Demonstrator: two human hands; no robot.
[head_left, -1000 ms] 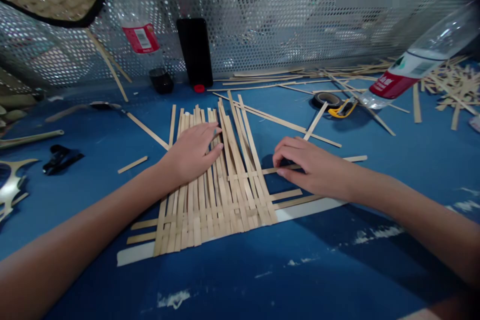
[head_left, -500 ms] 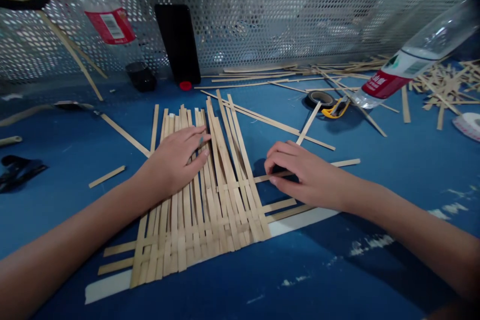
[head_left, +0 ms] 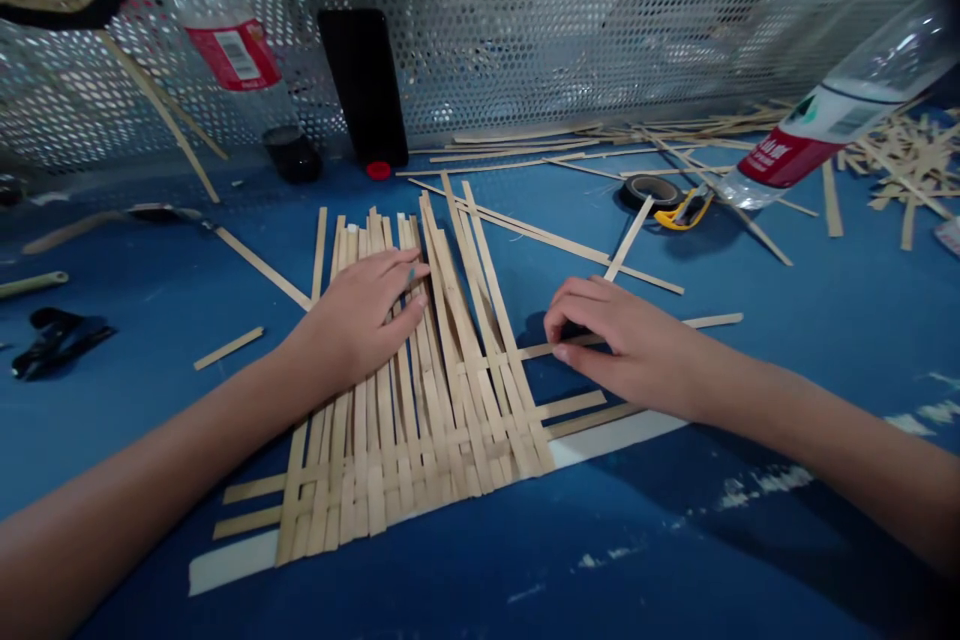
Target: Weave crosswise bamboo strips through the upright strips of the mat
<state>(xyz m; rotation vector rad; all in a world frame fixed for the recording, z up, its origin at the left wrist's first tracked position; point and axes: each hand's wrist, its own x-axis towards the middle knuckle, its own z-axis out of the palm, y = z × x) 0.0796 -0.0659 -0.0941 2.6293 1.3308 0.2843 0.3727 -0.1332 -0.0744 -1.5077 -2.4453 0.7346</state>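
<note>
One crosswise strip [head_left: 536,352] is pinched between the right hand's [head_left: 622,345] thumb and fingers. The left hand [head_left: 364,315] lies across the lengthwise strips [head_left: 427,400], thumb apart from its fingers.

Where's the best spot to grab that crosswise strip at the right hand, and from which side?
Probably its stretch right of the lengthwise strips, pinched from the right. The crosswise strip looks thin and flat, suiting thumb and fingertips; its left part runs among those strips, while its right part sticks out beyond them.
</note>
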